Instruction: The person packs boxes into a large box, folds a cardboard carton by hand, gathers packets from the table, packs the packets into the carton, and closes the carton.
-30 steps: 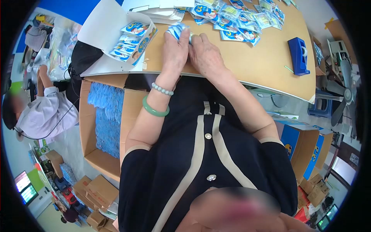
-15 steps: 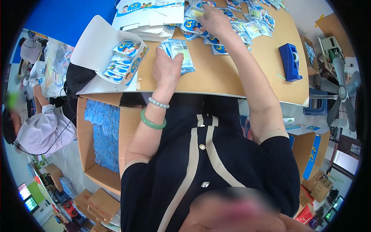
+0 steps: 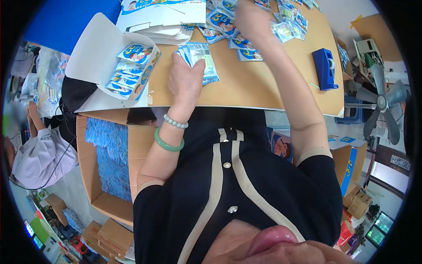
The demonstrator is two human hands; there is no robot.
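My left hand [image 3: 185, 81] is closed round a few small blue-and-white packets [image 3: 205, 64], its thumb across the top one, just above the table. Over the loose pile of similar packets [image 3: 222, 21] at the back is my right hand [image 3: 254, 23]; motion smears its fingers, so whether they grip anything is unclear. Left of my left hand stands an open white box [image 3: 151, 66], its lid tipped back. A row of blue-and-white packets [image 3: 127, 72] lies inside it.
Flat white printed cartons [image 3: 165, 17] are stacked behind my left hand. A blue tape dispenser [image 3: 325, 70] stands on the table's [image 3: 272, 90] right side. Below the table's front edge, a cardboard box [image 3: 94, 176] holds blue shredded-looking material. Another person [image 3: 44, 152] sits at far left.
My right hand has moved slightly right over the pile and blurred. The left hand keeps its packets in nearly the same place. The whole view has shifted a little.
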